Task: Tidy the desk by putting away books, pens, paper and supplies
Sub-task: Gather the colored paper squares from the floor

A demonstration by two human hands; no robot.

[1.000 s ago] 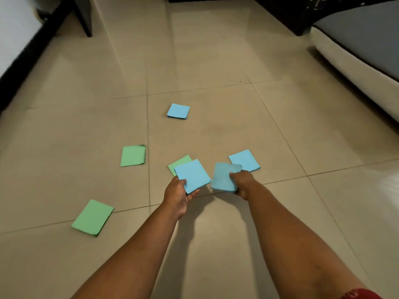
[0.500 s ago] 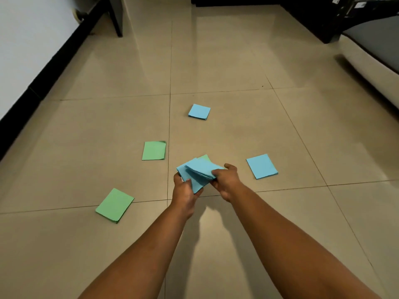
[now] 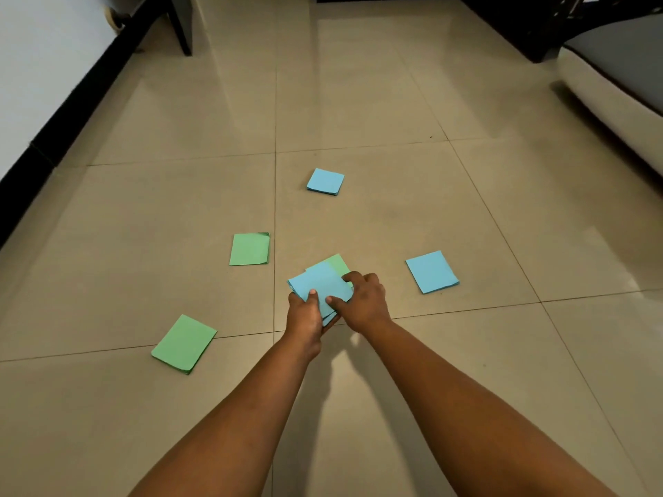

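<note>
A shiny tan tile floor [image 3: 358, 102]. At its right edge sits a sofa [image 3: 617, 91]. At its left edge, a white wall [image 3: 39, 59].

Glossy beige floor tiles [image 3: 358, 102] with soft reflections, matt blue paper sheets [image 3: 431, 271], matt green paper sheets [image 3: 249, 249], smooth cream sofa edge [image 3: 610, 102]

Both hands cover the lower part of the blue paper stack [image 3: 320, 284], which hides most of a green sheet [image 3: 339, 264]. At upper right, the frame cuts off a sofa [image 3: 617, 91]; dark furniture [image 3: 520, 23] there is unreadable.
</note>
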